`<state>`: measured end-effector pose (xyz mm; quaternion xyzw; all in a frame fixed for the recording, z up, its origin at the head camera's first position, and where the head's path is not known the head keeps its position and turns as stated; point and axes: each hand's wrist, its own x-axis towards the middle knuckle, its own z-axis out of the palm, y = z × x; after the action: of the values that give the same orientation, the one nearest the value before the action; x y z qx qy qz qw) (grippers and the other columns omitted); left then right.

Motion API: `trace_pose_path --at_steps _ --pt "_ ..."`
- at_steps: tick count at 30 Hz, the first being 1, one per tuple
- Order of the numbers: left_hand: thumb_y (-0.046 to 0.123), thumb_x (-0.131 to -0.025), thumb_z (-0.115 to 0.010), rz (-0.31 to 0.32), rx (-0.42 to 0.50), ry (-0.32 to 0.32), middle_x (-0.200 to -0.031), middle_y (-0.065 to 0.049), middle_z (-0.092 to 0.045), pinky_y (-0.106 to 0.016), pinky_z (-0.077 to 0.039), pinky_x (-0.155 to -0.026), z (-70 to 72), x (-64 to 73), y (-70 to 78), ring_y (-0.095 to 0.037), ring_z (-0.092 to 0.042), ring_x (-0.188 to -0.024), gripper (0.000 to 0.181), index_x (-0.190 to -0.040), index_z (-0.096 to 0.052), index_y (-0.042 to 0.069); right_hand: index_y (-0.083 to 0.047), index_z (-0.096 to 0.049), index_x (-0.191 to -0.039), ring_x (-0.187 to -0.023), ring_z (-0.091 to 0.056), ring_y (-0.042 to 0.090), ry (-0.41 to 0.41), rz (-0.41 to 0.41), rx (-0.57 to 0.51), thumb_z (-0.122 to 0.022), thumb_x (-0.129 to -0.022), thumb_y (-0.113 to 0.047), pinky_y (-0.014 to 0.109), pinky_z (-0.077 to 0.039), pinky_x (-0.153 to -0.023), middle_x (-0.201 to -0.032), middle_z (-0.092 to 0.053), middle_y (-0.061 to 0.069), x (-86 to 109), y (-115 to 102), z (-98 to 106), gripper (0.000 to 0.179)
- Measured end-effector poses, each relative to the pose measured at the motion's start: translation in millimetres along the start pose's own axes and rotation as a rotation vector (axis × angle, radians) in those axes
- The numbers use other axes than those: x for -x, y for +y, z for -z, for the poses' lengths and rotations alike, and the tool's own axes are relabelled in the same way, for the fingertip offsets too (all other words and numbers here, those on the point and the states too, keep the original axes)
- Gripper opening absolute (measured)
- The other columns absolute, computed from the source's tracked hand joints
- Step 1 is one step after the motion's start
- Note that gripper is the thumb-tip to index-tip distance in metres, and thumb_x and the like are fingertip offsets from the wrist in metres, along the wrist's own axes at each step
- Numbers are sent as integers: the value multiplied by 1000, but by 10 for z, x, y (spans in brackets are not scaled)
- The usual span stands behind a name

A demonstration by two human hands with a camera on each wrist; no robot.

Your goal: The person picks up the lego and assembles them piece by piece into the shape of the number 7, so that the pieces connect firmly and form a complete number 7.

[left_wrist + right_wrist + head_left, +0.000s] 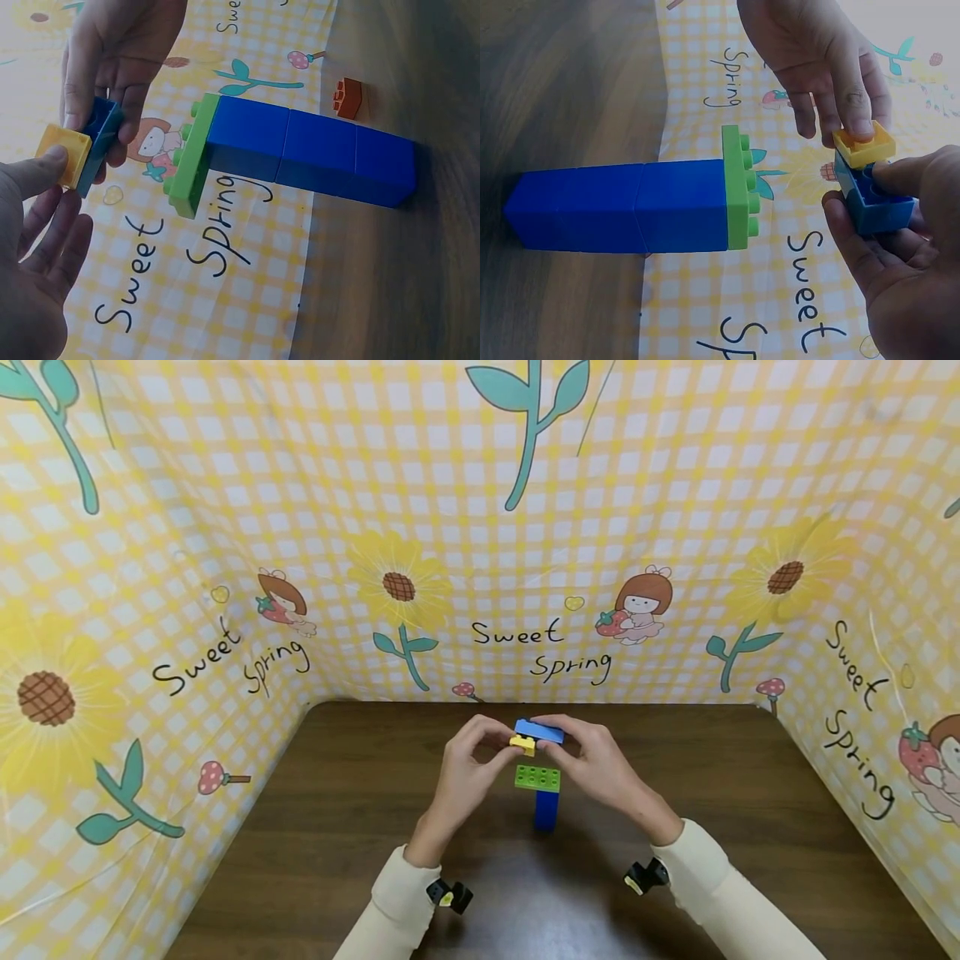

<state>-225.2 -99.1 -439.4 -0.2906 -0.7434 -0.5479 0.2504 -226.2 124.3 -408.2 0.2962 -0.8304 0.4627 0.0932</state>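
Above a standing tower, my two hands meet over a small yellow brick (522, 745) and a longer blue brick (540, 731). My left hand (467, 772) pinches the yellow brick, its thumb flat on it in the left wrist view. My right hand (603, 768) grips the blue brick between thumb and fingers. The yellow brick (866, 144) lies against one end of the blue brick (881, 214), whose hollow side shows in the right wrist view. Below them, a green studded brick (192, 156) caps the tower of stacked blue bricks (319, 150), apart from both hands.
An orange-brown brick (347, 98) lies on the table beside the tower's foot. The tower stands on a dark wooden table (360, 793). Yellow checked cloth (480, 552) with printed flowers walls the table at the back and both sides.
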Motion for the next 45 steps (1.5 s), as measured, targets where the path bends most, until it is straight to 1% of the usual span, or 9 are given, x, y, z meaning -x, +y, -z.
trace_pose_path --at_steps 3,9,12,17,26,31,37,41,45 --pt "7 -89 -86 6 7 -9 -107 -8 -71 -39 -63 -81 23 -3 15 -23 -71 -94 28 -113 -71 7 -11 -70 -137 -103 -73 18 -16 6 0 -71 -104 -15 29 -62 -85 -128 -75 7 5 -8 5 34" --pt "4 -93 -82 9 49 -79 -129 -10 -72 -42 -63 -93 72 7 32 -23 -73 -112 42 -133 -72 8 -9 -67 -141 -109 -72 19 -48 29 -48 -70 -104 -13 31 -63 -90 -133 -73 9 26 -36 8 37" --pt "1 -92 -81 17 99 -94 -127 -13 -73 -41 -63 -95 82 13 50 -22 -73 -114 40 -132 -73 6 -10 -66 -141 -110 -71 18 -47 45 -40 -75 -101 -15 34 -63 -92 -133 -72 7 34 -48 -12 41" --pt "-3 -90 -82 32 159 -105 -124 -16 -71 -37 -62 -97 82 31 89 -25 -73 -114 39 -128 -73 2 -10 -69 -136 -105 -71 16 -6 66 12 -83 -95 -17 39 -63 -87 -128 -75 6 45 -50 -56 45" --pt "-1 -89 -84 75 135 -99 -121 -11 -73 -34 -62 -96 102 43 149 -24 -76 -110 37 -124 -74 6 -9 -71 -134 -102 -73 14 -23 75 -3 -83 -94 -14 26 -62 -84 -127 -76 6 55 -64 -51 42" --pt "-1 -89 -83 77 136 -97 -118 -12 -73 -33 -63 -95 100 54 152 -22 -76 -107 35 -122 -74 5 -8 -72 -132 -102 -74 15 -24 80 -1 -83 -93 -14 29 -63 -85 -125 -77 7 61 -72 -49 41" --pt "-4 -89 -82 54 163 -100 -118 -15 -72 -32 -63 -94 99 71 146 -20 -76 -107 34 -121 -73 2 -5 -73 -130 -105 -76 21 -9 126 1 -82 -94 -13 37 -63 -88 -122 -78 10 83 -54 -61 38" --pt "-5 -89 -82 39 162 -100 -117 -16 -72 -33 -63 -94 95 74 134 -21 -76 -106 34 -121 -73 2 -5 -73 -129 -103 -75 21 2 149 2 -82 -94 -12 36 -64 -87 -121 -78 10 87 -34 -71 38" --pt "-4 -90 -80 87 173 -129 -121 -15 -70 -32 -62 -97 100 61 149 -21 -74 -111 35 -123 -71 3 -5 -73 -130 -103 -75 20 9 154 12 -83 -93 -11 32 -63 -86 -121 -78 10 88 -22 -78 38"
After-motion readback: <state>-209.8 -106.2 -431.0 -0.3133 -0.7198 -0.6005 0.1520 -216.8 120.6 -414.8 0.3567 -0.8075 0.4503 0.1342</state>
